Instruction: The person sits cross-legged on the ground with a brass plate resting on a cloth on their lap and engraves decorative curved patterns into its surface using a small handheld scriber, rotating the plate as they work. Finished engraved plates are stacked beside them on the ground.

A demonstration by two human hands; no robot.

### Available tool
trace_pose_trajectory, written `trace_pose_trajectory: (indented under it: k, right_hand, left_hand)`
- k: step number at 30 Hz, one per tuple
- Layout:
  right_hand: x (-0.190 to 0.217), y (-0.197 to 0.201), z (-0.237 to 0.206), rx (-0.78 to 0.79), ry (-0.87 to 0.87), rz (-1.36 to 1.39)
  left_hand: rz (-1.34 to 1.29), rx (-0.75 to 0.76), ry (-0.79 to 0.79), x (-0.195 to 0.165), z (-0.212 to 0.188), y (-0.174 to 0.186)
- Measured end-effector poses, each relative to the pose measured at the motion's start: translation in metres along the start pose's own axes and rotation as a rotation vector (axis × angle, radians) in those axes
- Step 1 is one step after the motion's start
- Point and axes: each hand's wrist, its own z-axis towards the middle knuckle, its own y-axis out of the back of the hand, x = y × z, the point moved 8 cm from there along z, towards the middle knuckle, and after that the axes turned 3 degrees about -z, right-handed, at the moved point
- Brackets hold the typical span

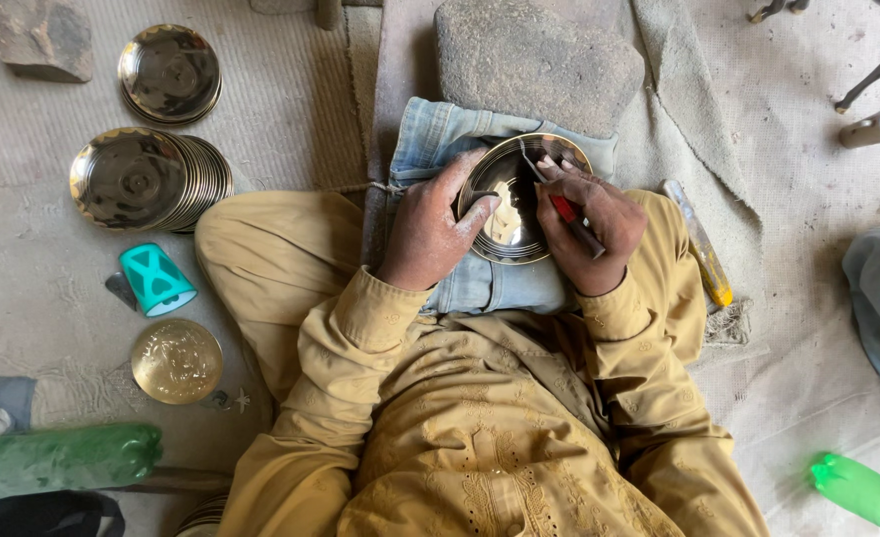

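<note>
At the far left, a grey stone point(39, 38) lies on the mat point(281, 89), with a small stack of shiny metal bowls point(170, 74) beside it. Below these a longer row of stacked plates point(152, 180) leans on its side. Nearer the person stands an upturned teal cup point(157, 279), and below it lies a single brass-coloured dish point(176, 360). A green plastic bottle point(57, 460) lies at the lower left edge.

In the middle, the person sits cross-legged in tan clothing, with a folded piece of blue denim point(480, 283) across the lap. On the denim rests a round metal bowl point(521, 197). The left hand point(432, 227) grips the bowl's near rim, thumb inside and fingers curled under the edge. The right hand point(587, 223) is closed around a red-handled tool point(571, 217), whose tip touches the bowl's inner surface.

Beyond the bowl lies a large flat stone point(534, 62). To the right, a yellow-handled tool point(699, 244) lies on the cloth, a white cup point(879, 125) lies on its side, and another green bottle point(863, 490) shows at the lower right.
</note>
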Motion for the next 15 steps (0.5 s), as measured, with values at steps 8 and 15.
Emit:
trace_pose_trajectory:
  k: [8, 15]
  right_hand:
    - [-0.013, -0.004, -0.011, -0.007, -0.039, -0.035]
    - [-0.022, -0.014, -0.019, -0.023, -0.038, -0.027]
  left_hand:
    - [-0.003, 0.026, -0.009, 0.009, 0.005, -0.005]
    - [-0.021, 0.039, -0.015, 0.023, 0.007, -0.007]
